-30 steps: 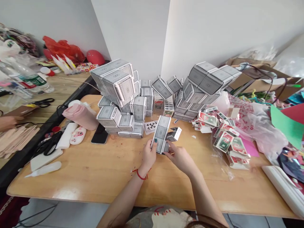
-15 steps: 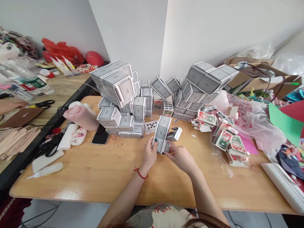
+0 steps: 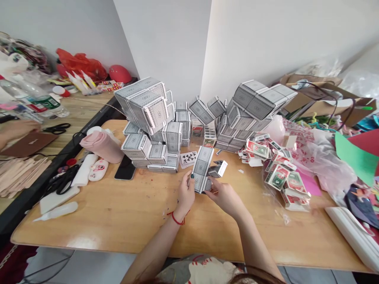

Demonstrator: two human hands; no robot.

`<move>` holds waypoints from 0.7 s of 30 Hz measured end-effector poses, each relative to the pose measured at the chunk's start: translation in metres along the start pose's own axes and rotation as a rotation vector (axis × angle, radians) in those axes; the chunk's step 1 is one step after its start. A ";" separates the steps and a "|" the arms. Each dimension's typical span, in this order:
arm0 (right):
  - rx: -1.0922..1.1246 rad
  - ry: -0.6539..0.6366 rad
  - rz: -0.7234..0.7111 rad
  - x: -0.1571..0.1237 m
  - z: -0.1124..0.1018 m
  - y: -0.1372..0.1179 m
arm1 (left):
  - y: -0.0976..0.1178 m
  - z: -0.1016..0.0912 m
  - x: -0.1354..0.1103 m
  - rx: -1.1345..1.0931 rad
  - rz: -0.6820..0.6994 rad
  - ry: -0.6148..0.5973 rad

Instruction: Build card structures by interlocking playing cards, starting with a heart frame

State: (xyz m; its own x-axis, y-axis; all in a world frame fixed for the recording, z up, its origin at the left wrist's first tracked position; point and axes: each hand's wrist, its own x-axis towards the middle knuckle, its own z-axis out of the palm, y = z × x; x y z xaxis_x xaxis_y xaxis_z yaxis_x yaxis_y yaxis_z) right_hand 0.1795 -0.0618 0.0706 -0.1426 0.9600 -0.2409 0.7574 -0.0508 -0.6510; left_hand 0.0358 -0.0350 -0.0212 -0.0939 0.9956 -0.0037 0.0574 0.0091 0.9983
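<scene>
My left hand [image 3: 185,194] grips the lower edge of a long grey patterned card-box strip [image 3: 202,167] held tilted above the wooden table [image 3: 124,213]. My right hand [image 3: 224,195] pinches the strip's lower right corner, beside a small open grey card box [image 3: 217,169] with a white flap. A loose playing card [image 3: 188,157] lies face up just behind the strip. Big stacks of grey card boxes [image 3: 154,122] stand behind it.
Red and green card boxes [image 3: 278,173] spill from a plastic bag at right. A black phone [image 3: 125,167], pink roll [image 3: 102,145], scissors [image 3: 62,180] and a glue bottle [image 3: 55,211] lie at left. Another person's hand [image 3: 14,129] rests on the neighbouring table.
Both hands stay on the strip in nearly the same pose. The other person's hand at the far left has shifted a little to the right.
</scene>
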 end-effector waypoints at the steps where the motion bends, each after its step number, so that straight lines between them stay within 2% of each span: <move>1: -0.010 0.003 0.003 0.000 0.000 0.000 | 0.000 0.000 0.000 0.000 -0.005 0.005; 8: -0.088 0.015 -0.045 0.001 -0.002 -0.002 | 0.007 0.004 -0.001 0.039 0.005 0.053; 13: -0.062 0.014 -0.021 0.003 0.000 0.001 | 0.010 0.008 -0.001 0.051 0.007 0.094; 21: 0.217 0.026 -0.109 0.006 0.010 0.017 | 0.013 0.010 0.004 0.067 0.010 0.121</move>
State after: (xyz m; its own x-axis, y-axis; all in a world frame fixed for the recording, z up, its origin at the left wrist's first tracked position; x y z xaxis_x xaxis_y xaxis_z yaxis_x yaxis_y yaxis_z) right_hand 0.1855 -0.0600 0.0513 -0.1969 0.9698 -0.1441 0.5834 -0.0023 -0.8122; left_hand 0.0457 -0.0297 -0.0092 -0.2124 0.9770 0.0173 0.1249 0.0096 0.9921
